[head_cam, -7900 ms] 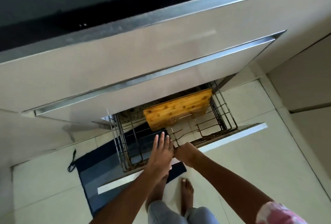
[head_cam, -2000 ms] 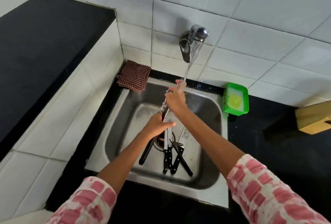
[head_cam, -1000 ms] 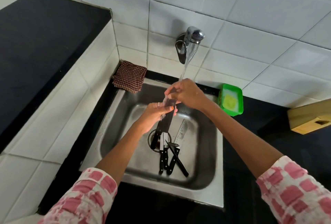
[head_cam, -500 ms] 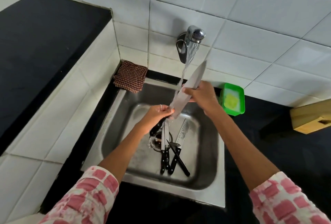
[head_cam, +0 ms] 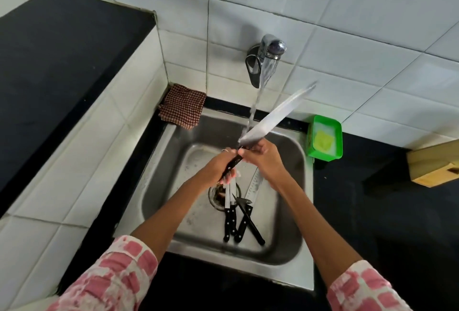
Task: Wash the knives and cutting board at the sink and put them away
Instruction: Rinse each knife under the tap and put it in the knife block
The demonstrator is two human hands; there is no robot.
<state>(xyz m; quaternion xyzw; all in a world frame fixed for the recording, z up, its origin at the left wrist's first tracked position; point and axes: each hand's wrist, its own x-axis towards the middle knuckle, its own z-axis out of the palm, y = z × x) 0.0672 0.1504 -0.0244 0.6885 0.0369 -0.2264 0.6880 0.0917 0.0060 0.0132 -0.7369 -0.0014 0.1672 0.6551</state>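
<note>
Keep your left hand [head_cam: 218, 169] clamped on the chef's knife [head_cam: 270, 119] handle, and rub your right hand [head_cam: 263, 156], pinching the blade's heel, outward along the flat under the water stream [head_cam: 255, 102].

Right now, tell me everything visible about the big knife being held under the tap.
The large knife has a long, broad, shiny metal blade and a black handle. It is held above the sink, tilted, tip pointing up and right toward the tiled wall. The left hand grips the handle; the right hand touches the blade's base. The stream from the tap hits the blade near its heel. The tip looks motion-blurred.
</note>
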